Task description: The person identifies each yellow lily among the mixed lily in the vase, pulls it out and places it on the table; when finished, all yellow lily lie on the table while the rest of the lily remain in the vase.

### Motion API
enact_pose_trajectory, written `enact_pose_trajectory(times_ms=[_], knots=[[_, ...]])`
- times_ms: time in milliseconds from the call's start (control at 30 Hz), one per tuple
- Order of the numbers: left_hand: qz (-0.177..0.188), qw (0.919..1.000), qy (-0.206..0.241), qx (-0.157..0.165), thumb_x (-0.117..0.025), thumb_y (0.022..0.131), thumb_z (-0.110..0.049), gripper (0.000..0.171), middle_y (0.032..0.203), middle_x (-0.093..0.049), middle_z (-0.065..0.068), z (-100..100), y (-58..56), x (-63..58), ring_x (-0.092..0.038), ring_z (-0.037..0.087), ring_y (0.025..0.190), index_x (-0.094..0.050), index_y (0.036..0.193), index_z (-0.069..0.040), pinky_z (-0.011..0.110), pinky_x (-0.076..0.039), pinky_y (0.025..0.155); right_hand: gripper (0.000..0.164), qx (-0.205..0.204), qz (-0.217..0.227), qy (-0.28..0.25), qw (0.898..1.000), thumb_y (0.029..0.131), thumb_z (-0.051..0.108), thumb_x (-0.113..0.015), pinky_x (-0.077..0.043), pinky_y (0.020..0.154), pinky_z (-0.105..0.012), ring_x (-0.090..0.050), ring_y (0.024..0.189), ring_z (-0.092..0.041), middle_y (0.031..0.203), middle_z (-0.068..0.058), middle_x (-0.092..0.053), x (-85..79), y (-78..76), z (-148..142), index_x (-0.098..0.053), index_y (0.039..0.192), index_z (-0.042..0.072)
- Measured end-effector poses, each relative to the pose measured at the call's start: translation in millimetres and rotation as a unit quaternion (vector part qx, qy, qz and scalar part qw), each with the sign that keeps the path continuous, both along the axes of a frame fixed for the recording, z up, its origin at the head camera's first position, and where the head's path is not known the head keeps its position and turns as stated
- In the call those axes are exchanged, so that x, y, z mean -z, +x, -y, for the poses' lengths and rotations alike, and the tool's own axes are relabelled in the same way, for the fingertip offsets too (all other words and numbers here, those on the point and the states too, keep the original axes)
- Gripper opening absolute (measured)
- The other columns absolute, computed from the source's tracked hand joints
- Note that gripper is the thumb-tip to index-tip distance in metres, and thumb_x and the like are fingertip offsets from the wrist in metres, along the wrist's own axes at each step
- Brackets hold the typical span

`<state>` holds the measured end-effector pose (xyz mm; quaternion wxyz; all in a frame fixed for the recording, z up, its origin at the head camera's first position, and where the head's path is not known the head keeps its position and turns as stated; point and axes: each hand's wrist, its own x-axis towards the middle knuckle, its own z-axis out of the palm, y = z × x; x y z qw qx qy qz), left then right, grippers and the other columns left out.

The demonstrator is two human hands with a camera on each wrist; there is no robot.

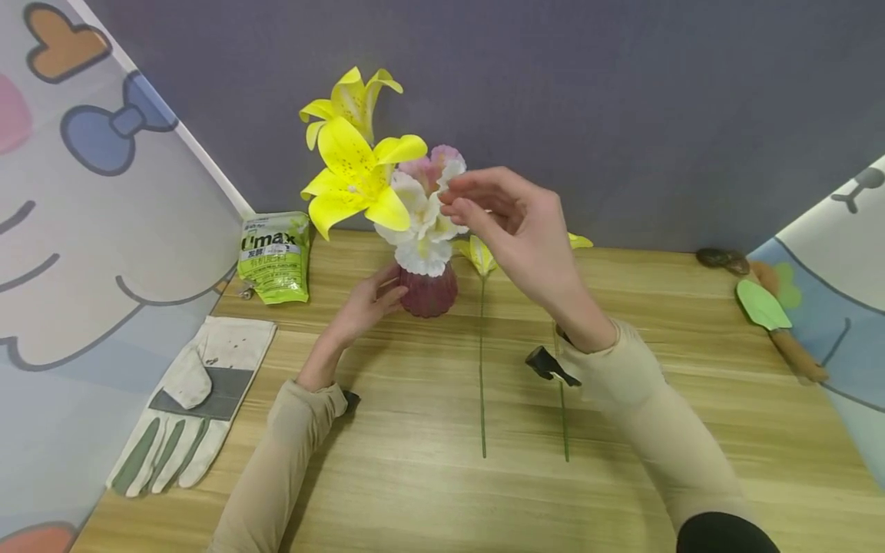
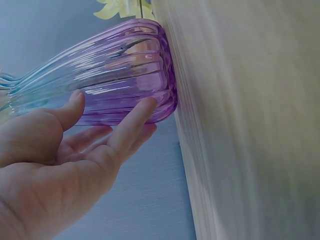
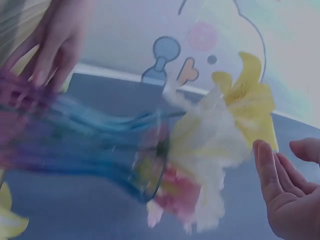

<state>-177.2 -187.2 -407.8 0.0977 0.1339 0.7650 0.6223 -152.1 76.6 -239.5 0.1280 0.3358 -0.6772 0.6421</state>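
A ribbed glass vase (image 2: 115, 75), purple at its base and blue toward the neck, stands upright on the table. It holds yellow lilies (image 1: 353, 180), white flowers (image 1: 422, 223) and pink ones (image 1: 434, 165). My left hand (image 1: 369, 303) is beside the vase's lower part; in the left wrist view its fingertips rest lightly against the glass, not wrapped round it. The right hand (image 1: 515, 226) hovers in front of the white flowers from the head view, fingers loosely bent. In the right wrist view this hand (image 3: 292, 195) has nothing between thumb and fingers, apart from the petals.
Two more yellow lilies lie right of the vase, one with a long green stem (image 1: 482, 369), the other partly behind my right arm. At left are a green fertiliser bag (image 1: 274, 257) and work gloves (image 1: 197, 403). A small green trowel (image 1: 764, 306) lies far right, near dark stones (image 1: 722, 259).
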Motion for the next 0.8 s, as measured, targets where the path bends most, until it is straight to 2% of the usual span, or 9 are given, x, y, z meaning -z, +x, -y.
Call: enact_pose_trajectory(times_ms=[200,367,533,800], knots=[[-0.002,1.0000,0.003,-0.003,-0.049,0.114,-0.001,0.058,0.164,-0.036,0.033,-2,-0.6,-0.7,-0.048,0.045,0.145,-0.025,0.165,0.008,0.041,-0.058,0.109,0.024,-0.012,0.025,-0.010,1.000,0.102,-0.004,-0.071,-0.066,0.095,-0.041,-0.075,0.106,-0.026,0.120,-0.015,-0.076,-8.2,-1.7,19,-0.071,0.126,-0.009],[-0.001,1.0000,0.003,-0.003,-0.049,0.114,-0.001,0.058,0.164,-0.036,0.032,-3,-0.2,-1.4,-0.048,0.044,0.145,-0.026,0.165,0.008,0.040,-0.058,0.109,0.024,0.001,0.046,0.003,0.999,0.102,-0.003,-0.071,-0.063,0.101,-0.036,-0.074,0.109,-0.022,0.121,-0.015,-0.076,-10.1,-6.9,29,-0.071,0.126,-0.008],[-0.001,1.0000,0.005,-0.003,-0.049,0.113,-0.001,0.058,0.165,-0.037,0.030,-3,0.4,-1.4,-0.046,0.043,0.147,-0.026,0.166,0.006,0.040,-0.058,0.109,0.025,-0.006,0.044,-0.006,0.999,0.101,-0.005,-0.071,-0.060,0.105,-0.034,-0.073,0.111,-0.022,0.121,-0.018,-0.076,-11.7,-9.1,40,-0.071,0.126,-0.009],[-0.006,1.0000,-0.002,-0.007,-0.050,0.113,0.000,0.055,0.162,-0.040,0.031,-3,0.4,-1.9,-0.048,0.044,0.145,-0.031,0.164,0.007,0.041,-0.059,0.108,0.028,-0.013,0.048,0.018,0.999,0.102,-0.006,-0.069,-0.059,0.106,-0.029,-0.072,0.117,-0.021,0.126,-0.018,-0.075,0.7,-21.3,57,-0.069,0.130,-0.010]])
